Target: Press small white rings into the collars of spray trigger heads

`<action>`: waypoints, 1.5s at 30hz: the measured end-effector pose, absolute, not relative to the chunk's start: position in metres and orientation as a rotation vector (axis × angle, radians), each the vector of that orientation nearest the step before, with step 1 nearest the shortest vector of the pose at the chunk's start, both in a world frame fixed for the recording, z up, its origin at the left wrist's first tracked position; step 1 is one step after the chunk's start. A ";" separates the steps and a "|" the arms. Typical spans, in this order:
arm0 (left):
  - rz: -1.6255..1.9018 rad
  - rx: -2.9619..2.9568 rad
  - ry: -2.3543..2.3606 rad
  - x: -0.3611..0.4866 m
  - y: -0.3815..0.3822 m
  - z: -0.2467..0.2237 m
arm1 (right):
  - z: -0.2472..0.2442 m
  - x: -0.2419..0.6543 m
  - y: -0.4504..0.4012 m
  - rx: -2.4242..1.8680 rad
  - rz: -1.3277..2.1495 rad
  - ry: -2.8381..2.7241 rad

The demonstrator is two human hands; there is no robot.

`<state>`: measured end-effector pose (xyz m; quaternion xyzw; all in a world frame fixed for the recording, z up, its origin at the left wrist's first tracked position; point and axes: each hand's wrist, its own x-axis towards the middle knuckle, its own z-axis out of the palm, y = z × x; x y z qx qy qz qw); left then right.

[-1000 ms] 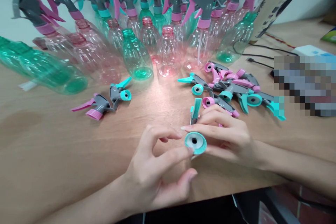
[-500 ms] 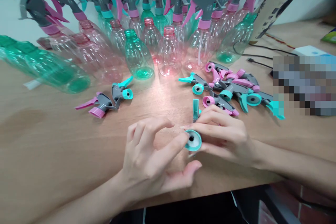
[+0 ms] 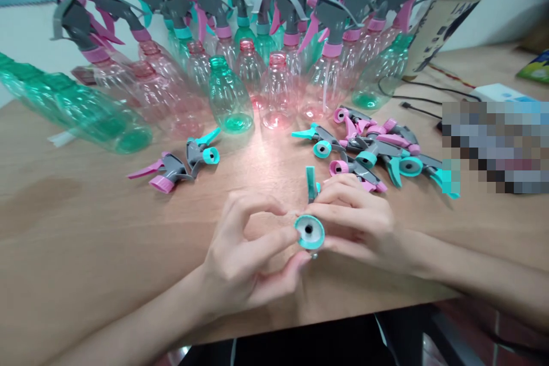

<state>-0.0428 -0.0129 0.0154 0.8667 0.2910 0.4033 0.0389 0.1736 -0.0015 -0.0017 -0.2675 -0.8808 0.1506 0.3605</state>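
- Right hand at three o'clock, fingers closed on a teal spray head, just in front of the person, over the tabletop!
- Left hand at eight, fingers half-curled, index at the rim; gripping? Cannot tell.
- Loose heads piled at one, bottles massed towards eleven.

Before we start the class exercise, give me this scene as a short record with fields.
left hand: index finger at the held sprayer's teal collar
right hand: holding that sprayer
collar opening: facing the camera
table, left: two sprayers
table, right: pile of pink and teal sprayers
behind: pink and green bottles, some with spray tops, some open
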 end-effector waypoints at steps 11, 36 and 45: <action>1.208 2.558 0.929 -0.049 -0.001 0.024 | 0.036 0.200 0.015 -0.942 0.016 -2.305; 0.763 2.181 2.118 -0.168 0.011 0.015 | 0.030 0.105 0.033 -0.829 0.276 -2.655; 0.795 2.405 1.924 -0.138 -0.037 0.044 | 0.040 0.083 0.019 -0.682 0.373 -2.487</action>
